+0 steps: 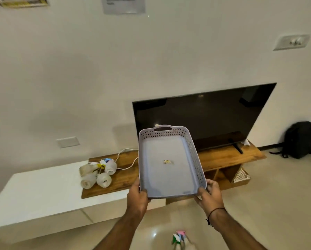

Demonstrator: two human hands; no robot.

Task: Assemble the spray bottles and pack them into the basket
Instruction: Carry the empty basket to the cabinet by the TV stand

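Observation:
A pale lilac plastic basket [192, 150] with perforated walls and a handle slot is held up in the air in front of me, tilted so its inside faces me. Only a small scrap lies on its floor. My left hand [137, 194] grips its near left corner and my right hand [209, 194] grips its near right corner. Several translucent white spray bottles [97, 173] lie in a heap on the wooden TV unit, left of the basket. Coloured spray heads [179, 236] show blurred at the bottom edge, below my arms.
A dark TV [205, 116] stands on the wooden unit [228, 156] behind the basket. A white low cabinet [39, 192] extends left. A white cable [126, 159] runs near the bottles. A black backpack [300, 139] leans on the wall at the right. A white lattice basket [240, 175] sits in the unit's lower shelf.

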